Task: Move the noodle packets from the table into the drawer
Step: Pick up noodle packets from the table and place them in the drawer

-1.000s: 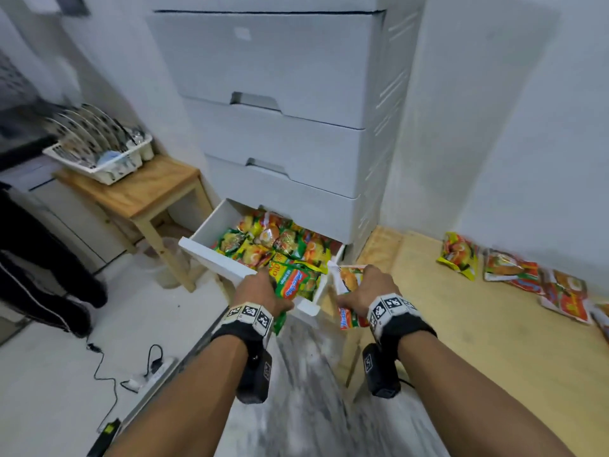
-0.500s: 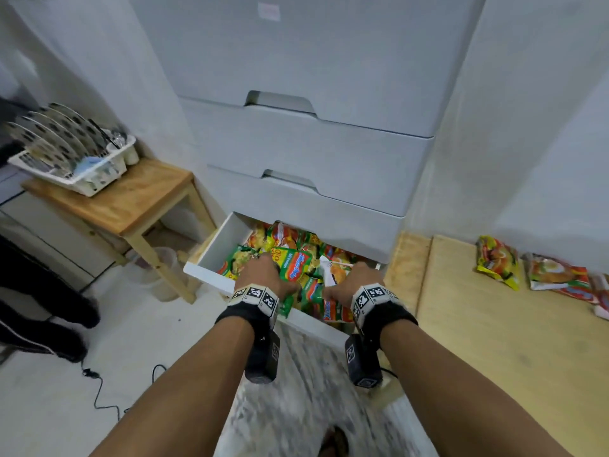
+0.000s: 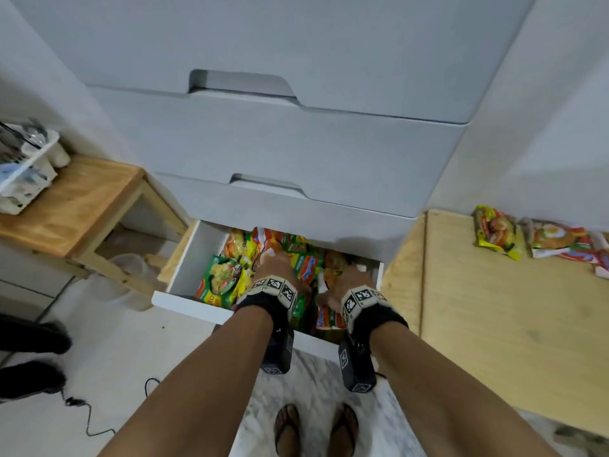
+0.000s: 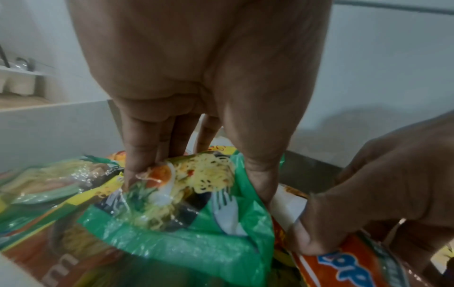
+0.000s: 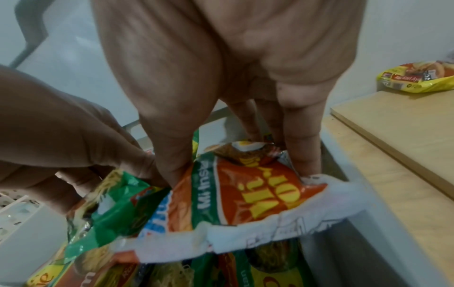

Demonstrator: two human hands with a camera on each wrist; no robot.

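The bottom drawer [image 3: 184,300] of the white cabinet stands pulled out, packed with several noodle packets. Both hands are down inside it. My left hand [image 3: 275,267] grips a green packet [image 4: 186,217] between fingers and thumb. My right hand [image 3: 347,282] holds an orange and white packet [image 5: 248,196] the same way, close to the drawer's right wall [image 5: 343,174]. The two hands touch side by side. More packets lie on the wooden table [image 3: 494,308] at the right: a yellow one [image 3: 497,232] and a red and white one [image 3: 557,240].
A small wooden side table [image 3: 69,206] with a white dish rack [image 3: 23,173] stands left of the drawer. Closed drawers [image 3: 296,150] rise above the open one. A cable [image 3: 82,413] trails on the floor at left, beside dark shoes [image 3: 29,338]. My sandalled feet [image 3: 313,430] are below.
I have stepped closer and both hands have gone down from the drawer's front edge into the drawer, each still holding its packet.
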